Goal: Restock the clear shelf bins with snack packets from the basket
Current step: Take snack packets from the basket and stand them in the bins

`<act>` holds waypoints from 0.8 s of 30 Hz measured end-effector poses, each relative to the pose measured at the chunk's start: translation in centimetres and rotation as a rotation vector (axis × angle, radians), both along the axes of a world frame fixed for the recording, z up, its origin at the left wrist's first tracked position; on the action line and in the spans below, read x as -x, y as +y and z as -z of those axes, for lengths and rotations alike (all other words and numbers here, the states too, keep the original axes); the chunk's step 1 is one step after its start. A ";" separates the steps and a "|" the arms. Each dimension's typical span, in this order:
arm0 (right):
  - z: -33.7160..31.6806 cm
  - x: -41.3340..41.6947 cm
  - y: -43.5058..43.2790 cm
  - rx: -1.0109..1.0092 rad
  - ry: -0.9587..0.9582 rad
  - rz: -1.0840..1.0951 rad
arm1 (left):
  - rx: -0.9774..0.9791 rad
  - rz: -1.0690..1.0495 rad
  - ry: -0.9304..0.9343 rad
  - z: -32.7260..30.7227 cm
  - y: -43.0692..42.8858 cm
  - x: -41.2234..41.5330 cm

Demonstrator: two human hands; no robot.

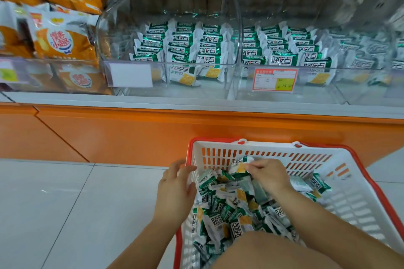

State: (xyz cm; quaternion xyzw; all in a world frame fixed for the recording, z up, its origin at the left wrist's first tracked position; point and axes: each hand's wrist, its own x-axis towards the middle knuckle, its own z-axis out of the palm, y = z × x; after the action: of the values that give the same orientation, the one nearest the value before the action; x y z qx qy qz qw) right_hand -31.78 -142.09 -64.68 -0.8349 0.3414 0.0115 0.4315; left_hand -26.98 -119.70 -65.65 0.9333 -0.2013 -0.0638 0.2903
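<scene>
**One packet in hand, two bins ahead**

I count one basket on the floor, white with a red rim, heaped with green-and-white snack packets, too many to number. The right hand pinches one packet between thumb and fingertips at the top of the heap. The left hand grips the basket's left wall, thumb inside. Above stand two clear bins: the left bin shows three rows of packets, the right bin at least three. One red-framed price tag hangs on the right bin.

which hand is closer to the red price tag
Right. The right hand, pinching a packet, is straight below the price tag; the left hand grips the basket wall further left.
</scene>
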 end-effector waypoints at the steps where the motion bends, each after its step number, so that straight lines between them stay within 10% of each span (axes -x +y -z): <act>1: -0.9 0.1 0.1 0.037 -0.053 -0.010 | -0.034 0.010 -0.040 -0.5 -0.2 -0.1; 10: -12.5 -0.9 3.2 -0.028 -0.343 -0.279 | 0.370 0.186 0.276 -9.4 -2.8 -1.7; 20: -22.4 -2.0 2.2 -0.011 -0.750 -0.310 | 0.482 0.221 -0.086 -23.5 -2.0 -5.8; 24: -21.6 -2.6 -0.7 0.235 -0.579 -0.313 | 0.316 0.189 -0.238 -27.0 -3.4 -10.3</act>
State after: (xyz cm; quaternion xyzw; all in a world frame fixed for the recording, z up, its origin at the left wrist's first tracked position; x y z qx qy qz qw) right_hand -29.21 -142.81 -43.07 -0.8898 0.0718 -0.1990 0.4043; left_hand -16.64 -123.11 -38.60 0.8541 -0.3283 0.0523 0.4000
